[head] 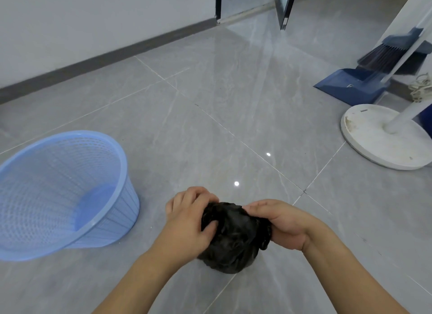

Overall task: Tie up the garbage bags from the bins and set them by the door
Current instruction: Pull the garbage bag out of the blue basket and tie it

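Now both hands (189, 220) (280, 222) clutch black bag (233, 239); no writing legible.

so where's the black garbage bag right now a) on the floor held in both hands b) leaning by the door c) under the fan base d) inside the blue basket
a: the black garbage bag sits on the floor, gripped by the left hand and right hand, with the blue basket bagless beside it.

Grey tile floor (210, 117) w/ blue mesh bin (63, 192), black garbage bag (233, 239), white fan base (383, 136), blue dustpan (350, 86) & broom (383, 56).
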The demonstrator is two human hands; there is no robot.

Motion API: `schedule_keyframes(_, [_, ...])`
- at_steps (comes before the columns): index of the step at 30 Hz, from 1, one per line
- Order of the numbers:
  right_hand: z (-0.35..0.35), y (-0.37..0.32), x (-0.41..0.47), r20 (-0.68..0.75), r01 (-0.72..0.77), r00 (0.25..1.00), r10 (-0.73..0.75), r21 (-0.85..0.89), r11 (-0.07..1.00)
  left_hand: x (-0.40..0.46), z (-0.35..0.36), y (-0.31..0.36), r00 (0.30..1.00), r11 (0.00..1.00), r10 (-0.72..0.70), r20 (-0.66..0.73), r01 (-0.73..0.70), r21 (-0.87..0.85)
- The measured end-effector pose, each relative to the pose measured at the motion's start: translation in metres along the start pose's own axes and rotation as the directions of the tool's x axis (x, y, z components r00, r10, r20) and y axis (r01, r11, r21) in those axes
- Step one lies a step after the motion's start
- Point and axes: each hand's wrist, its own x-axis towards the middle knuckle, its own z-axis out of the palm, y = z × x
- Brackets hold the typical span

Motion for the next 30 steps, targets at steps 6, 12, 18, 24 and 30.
schedule_keyframes(6, [0.010,-0.002,0.002,-0.028,0.033,0.999,-0.032,0.052,0.998,-0.010,-0.012,0.017,0.969,0.979,0.194,-0.153,-0.201,-0.033])
schedule_keyframes(12, [0.019,-0.016,-0.002,-0.092,0.088,0.991,-0.099,-0.121,0.989,-0.007,-0.014,0.031,0.978,0.985,0.088,-0.187,-0.114,-0.133])
schedule_keyframes(18, [0.029,-0.018,0.006,-0.407,0.104,0.878,-0.253,-0.355,0.929,0.004,-0.031,0.048,0.906,0.454,-0.420,0.053,0.261,-0.852])
schedule_keyframes(24, [0.000,0.008,0.014,-0.332,0.026,0.570,-0.751,-0.907,0.421,0.010,-0.045,0.025,0.822,-0.084,-0.501,0.272,0.266,-0.960])
schedule_keyframes(30, [-0.022,0.015,0.013,-0.301,-0.251,0.778,-0.551,-0.954,0.167,-0.001,-0.030,-0.005,0.906,0.907,-0.418,0.070,0.420,-0.019])
